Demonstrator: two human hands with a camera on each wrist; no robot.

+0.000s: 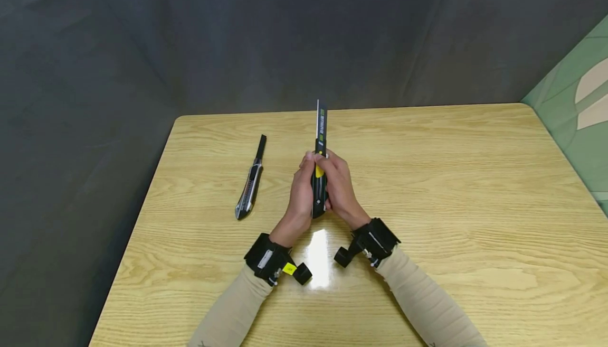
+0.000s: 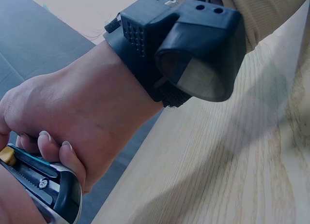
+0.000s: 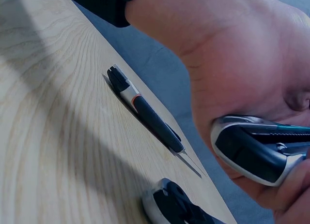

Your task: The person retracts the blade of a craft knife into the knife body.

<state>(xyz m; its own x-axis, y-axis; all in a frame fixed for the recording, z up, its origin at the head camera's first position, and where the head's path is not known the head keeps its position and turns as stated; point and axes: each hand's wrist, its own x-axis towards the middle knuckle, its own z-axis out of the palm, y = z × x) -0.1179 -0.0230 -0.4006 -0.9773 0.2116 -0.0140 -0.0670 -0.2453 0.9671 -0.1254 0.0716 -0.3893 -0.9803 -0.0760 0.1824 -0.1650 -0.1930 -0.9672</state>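
Both hands grip one snap-off utility knife point(image 1: 319, 191) in the middle of the head view, held over the table. It has a black and silver body, a yellow slider and a dark printed strip extending from its front. My left hand point(image 1: 301, 191) holds its left side. On the other side my right hand point(image 1: 339, 186) curls round the handle, its thumb beside the yellow slider point(image 1: 320, 170). Up close, a small screw point(image 2: 43, 184) shows near the handle's rear end. A second utility knife point(image 1: 248, 188), grey and black, lies to the left, its narrow end pointing away from me.
The wooden table point(image 1: 451, 188) stretches to the right. Dark cloth point(image 1: 304, 35) hangs behind it. In the right wrist view a black and grey object point(image 3: 174, 204), cut off by the bottom edge, lies near the second knife. Both wrists wear black camera bands.
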